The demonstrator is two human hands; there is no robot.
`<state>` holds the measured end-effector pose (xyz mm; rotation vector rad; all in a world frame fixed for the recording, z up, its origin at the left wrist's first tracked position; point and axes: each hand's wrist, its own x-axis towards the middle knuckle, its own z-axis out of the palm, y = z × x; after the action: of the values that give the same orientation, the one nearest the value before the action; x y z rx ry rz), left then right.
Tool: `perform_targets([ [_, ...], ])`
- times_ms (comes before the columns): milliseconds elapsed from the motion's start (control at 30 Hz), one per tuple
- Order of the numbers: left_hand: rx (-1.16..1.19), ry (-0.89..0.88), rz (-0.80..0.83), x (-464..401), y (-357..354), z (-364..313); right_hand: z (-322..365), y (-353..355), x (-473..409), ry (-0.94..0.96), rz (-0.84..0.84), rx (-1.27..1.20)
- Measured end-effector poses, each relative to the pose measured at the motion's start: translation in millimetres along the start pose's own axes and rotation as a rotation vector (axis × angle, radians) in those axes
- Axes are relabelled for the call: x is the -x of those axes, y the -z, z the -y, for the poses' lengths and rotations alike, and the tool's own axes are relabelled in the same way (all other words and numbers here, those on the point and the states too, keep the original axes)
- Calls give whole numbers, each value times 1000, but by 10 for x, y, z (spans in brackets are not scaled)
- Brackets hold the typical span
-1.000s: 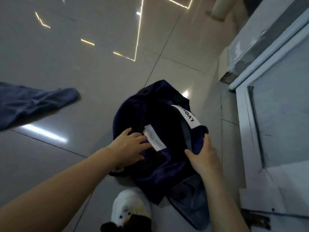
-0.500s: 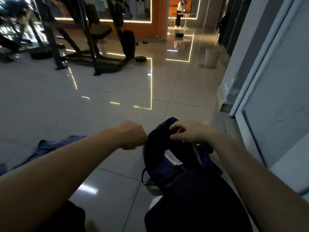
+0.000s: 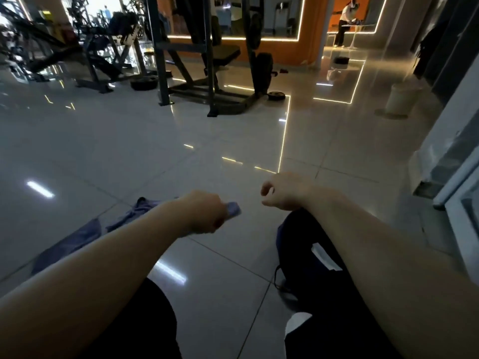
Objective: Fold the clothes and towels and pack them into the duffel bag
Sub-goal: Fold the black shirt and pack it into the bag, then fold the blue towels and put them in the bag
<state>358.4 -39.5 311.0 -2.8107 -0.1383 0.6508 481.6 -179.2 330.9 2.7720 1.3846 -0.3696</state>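
The dark navy duffel bag (image 3: 298, 257) lies on the floor at the lower right, with a white label (image 3: 325, 256) showing. My right forearm hides much of it. Above the bag's far end, my right hand (image 3: 282, 191) hovers with loosely curled fingers and holds nothing. A blue towel (image 3: 77, 239) lies crumpled on the tiles at the left. My left hand (image 3: 204, 215) is curled into a fist at the towel's right end, and a bit of blue cloth sticks out past the knuckles, so it seems to grip that end.
I sit on glossy grey floor tiles (image 3: 220, 275), my dark trouser legs at the bottom. A white wall and door frame (image 3: 456, 193) stand close on the right. Gym machines (image 3: 207, 73) and a white bin (image 3: 400, 99) stand farther off. A person stands in the far background.
The view has tilted up from the bag to the room. Both hands left the bag. My left hand moved left to the towel's end and my right hand rose clear of the bag.
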Motion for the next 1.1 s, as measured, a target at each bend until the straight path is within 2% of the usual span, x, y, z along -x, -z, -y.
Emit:
perform_targets([
  [100, 33, 7, -45, -45, -171, 246, 100, -61, -257, 42, 77, -80],
  [200, 160, 55, -50, -62, -350, 500, 217, -230, -558, 75, 249, -132],
  [267, 208, 80, -35, -23, -443, 640, 320, -315, -747, 76, 341, -184],
  [400, 283, 115, 69, 12, -662, 930, 500, -430, -1016, 128, 411, -177],
  [600, 444, 258, 109, -5, -1050, 1323, 661, -586, -1196, 212, 419, -59],
  [667, 414, 278, 120, -76, -1168, 1401, 682, -662, -1305, 205, 452, -50],
  [767, 310, 282, 61, -328, -1358, 1487, 712, -799, -1626, 213, 487, 62],
  [867, 361, 308, -27, -772, -1631, 1561, 722, -1042, -2094, 244, 458, 166],
  [1000, 519, 381, -24, -1513, -2181, 1632, 686, -1706, -2760, 303, 439, 86],
  [1100, 548, 430, -13, -2065, -2612, 1671, 581, -2321, -3243, 279, 382, -19],
])
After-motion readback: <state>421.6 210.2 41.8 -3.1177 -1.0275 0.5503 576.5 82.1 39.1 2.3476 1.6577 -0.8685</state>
